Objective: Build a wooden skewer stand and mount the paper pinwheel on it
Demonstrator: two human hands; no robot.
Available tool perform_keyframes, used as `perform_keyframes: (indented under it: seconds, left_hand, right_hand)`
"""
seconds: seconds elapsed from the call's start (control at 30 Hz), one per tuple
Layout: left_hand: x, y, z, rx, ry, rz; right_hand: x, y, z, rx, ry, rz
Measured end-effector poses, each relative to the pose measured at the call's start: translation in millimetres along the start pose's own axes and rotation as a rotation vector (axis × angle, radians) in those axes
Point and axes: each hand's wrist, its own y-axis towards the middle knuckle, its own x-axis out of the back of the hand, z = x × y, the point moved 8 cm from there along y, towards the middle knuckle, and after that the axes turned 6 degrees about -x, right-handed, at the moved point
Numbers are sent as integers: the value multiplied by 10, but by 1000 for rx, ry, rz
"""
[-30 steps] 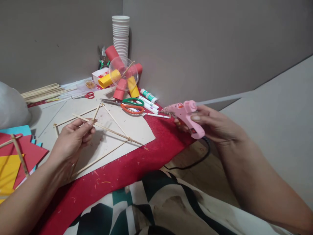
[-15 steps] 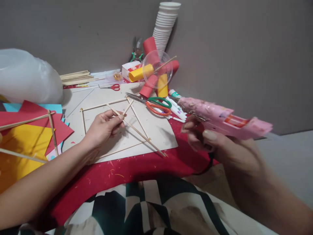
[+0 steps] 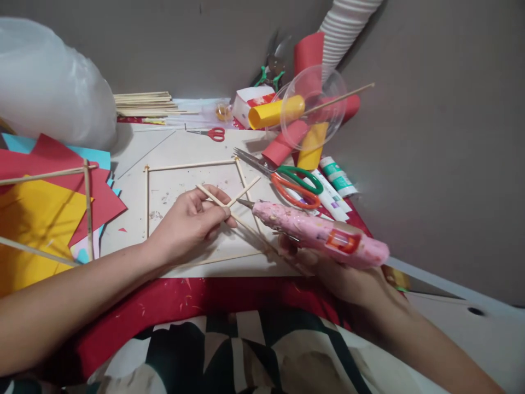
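Observation:
Between the thumb and fingers of my left hand [image 3: 200, 216] two thin wooden sticks [image 3: 245, 190] are pinched where they cross. My right hand [image 3: 328, 268] is wrapped round a pink glue gun [image 3: 299, 227], with a long clear glue stick [image 3: 447, 284] trailing from its back end. The gun's dark nozzle [image 3: 245, 203] points left, at or very close to the crossing of the sticks. Under the hands, a four-sided frame of wooden sticks [image 3: 188, 167] lies on a pale board [image 3: 139, 148].
Scissors with green and orange handles [image 3: 297, 186] lie right of the frame. Behind them are rolled red and yellow paper tubes [image 3: 283, 111] and stacked white cups [image 3: 348, 27]. Small red scissors [image 3: 215, 134] lie at the back. At left are coloured paper sheets [image 3: 45, 219] and a white plastic bag [image 3: 53, 87].
My right hand has brought the glue gun leftward, so its nozzle is now at the crossed sticks. My left hand still pinches them. The view has shifted slightly.

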Motion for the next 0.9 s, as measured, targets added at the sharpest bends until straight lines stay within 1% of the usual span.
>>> perform_keyframes:
  seconds: [0.07, 0.13, 0.23, 0.37, 0.43, 0.6, 0.77, 0.9]
  left_hand:
    - [-5, -2, 11, 11, -3, 1]
    - [-8, -7, 18, 23, -5, 0]
    - [-6, -10, 25, 34, 3, -5]
    - [5, -5, 27, 19, 15, -22]
    - [9, -6, 39, 30, 15, -33]
    - [-16, -14, 61, 58, 4, -18]
    - [-11, -17, 68, 62, -2, -23]
    - [-9, -20, 69, 75, -1, -30]
  right_hand:
    - [-26, 3, -91, 5, -14, 38]
    - [-19, -12, -139, 0, -75, 23]
    - [-8, -44, -154, -14, -120, -19]
    - [-81, -61, -190, -44, -218, 10]
    - [-105, -63, -209, -32, -257, 10]
    - [-117, -65, -220, 2, -243, -13]
    - [-181, -55, -219, -2, -217, 80]
    - [-184, -50, -235, 9, -239, 89]
